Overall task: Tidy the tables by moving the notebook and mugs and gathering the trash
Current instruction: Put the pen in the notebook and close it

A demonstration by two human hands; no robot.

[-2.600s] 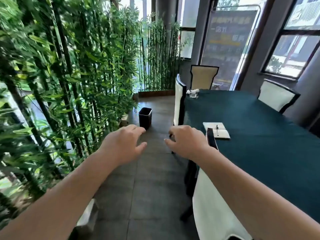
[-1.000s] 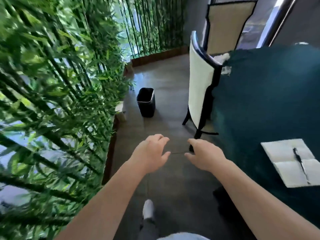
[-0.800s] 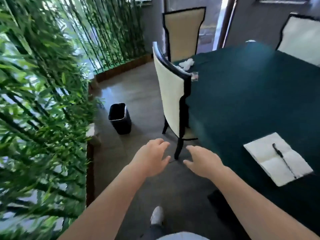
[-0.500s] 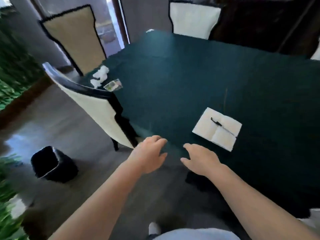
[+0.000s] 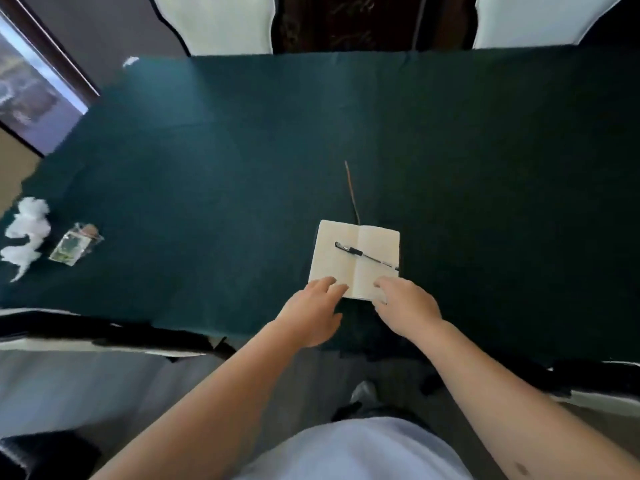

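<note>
An open white notebook (image 5: pixel 349 258) lies on the dark green tablecloth (image 5: pixel 242 150) near the front edge, with a black pen (image 5: pixel 363 255) across its pages. My left hand (image 5: pixel 313 311) hovers at the notebook's near left corner, fingers apart, holding nothing. My right hand (image 5: pixel 407 306) covers the near right corner, fingers spread; whether it touches the page I cannot tell. At the table's far left lie crumpled white tissues (image 5: pixel 26 233) and a clear plastic wrapper (image 5: pixel 74 245). A thin stick (image 5: pixel 351 192) lies just beyond the notebook. No mugs are in view.
White chair backs stand at the far side, left (image 5: pixel 214 22) and right (image 5: pixel 540 19). A black-edged chair back (image 5: pixel 86 336) sits at the near left and another (image 5: pixel 595 386) at the near right. A small white scrap (image 5: pixel 130 61) lies at the far left corner.
My view has swung from the bamboo aisle and the black bin to face the table squarely. Both hands have come forward over the table edge to the notebook's near corners.
</note>
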